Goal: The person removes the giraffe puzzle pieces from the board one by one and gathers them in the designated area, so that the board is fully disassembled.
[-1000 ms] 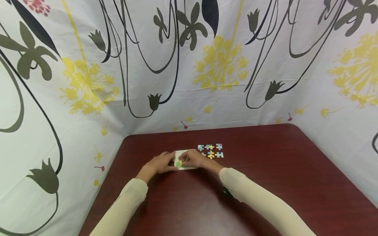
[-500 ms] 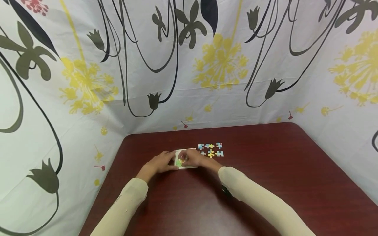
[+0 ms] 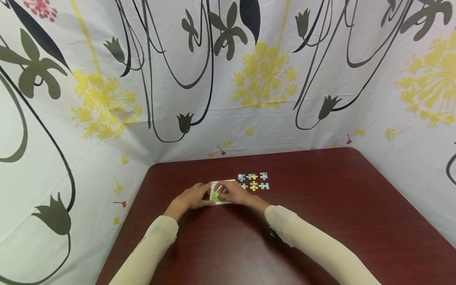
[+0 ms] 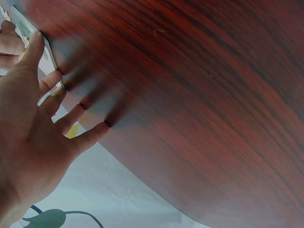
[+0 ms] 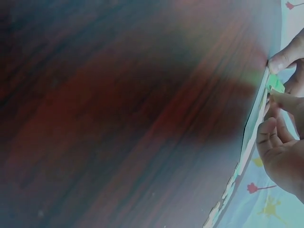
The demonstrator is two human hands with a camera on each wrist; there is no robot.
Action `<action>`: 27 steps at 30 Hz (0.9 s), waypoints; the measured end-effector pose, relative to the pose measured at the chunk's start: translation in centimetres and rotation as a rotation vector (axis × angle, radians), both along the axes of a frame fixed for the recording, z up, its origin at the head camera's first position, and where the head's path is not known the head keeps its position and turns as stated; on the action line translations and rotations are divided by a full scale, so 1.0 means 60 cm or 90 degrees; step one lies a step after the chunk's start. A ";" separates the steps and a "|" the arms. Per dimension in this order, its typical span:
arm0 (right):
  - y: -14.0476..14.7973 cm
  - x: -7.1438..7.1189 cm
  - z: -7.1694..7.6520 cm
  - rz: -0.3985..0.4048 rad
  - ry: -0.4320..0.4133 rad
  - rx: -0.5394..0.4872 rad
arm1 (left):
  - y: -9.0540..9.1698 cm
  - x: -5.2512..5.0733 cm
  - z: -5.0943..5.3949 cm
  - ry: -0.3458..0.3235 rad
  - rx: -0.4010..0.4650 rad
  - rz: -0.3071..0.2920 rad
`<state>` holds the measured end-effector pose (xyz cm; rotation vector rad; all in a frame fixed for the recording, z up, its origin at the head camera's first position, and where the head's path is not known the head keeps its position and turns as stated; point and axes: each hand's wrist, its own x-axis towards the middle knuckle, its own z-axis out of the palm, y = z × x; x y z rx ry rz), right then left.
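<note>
A small white-rimmed puzzle board (image 3: 213, 186) with a green patch at its lower left lies on the dark red table. My left hand (image 3: 193, 196) rests at its left edge. In the left wrist view the thumb lies against the board's edge (image 4: 50, 61), and the other fingers spread fairly straight, tips on the tabletop. My right hand (image 3: 233, 192) is over the board with bent fingers. In the right wrist view its fingertips are on a small yellowish puzzle piece (image 5: 272, 93) beside a green piece (image 5: 276, 83). The right hand hides most of the board.
Several loose blue and yellow puzzle pieces (image 3: 253, 185) lie in two rows just right of the board, partly behind the right hand. A flower-patterned cloth (image 3: 267, 130) hangs behind and beside the table (image 3: 320, 198).
The right fingers have spread slightly apart over the board's green patch. My left hand has stayed in place, and the loose pieces lie as before. The head view has shifted slightly.
</note>
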<state>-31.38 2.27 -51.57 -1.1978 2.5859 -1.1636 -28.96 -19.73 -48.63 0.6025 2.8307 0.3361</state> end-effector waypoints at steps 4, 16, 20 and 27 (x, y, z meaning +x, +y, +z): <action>0.010 0.001 0.004 -0.003 0.003 -0.013 | 0.001 -0.001 -0.002 0.002 -0.002 -0.003; 0.078 -0.002 0.023 -0.016 0.005 0.005 | 0.001 -0.003 -0.001 0.012 0.010 -0.019; 0.103 -0.005 0.025 -0.025 0.000 0.021 | -0.001 -0.004 -0.003 0.018 0.011 -0.025; 0.134 -0.006 0.028 -0.027 0.010 0.044 | -0.004 -0.003 -0.003 0.023 0.019 -0.029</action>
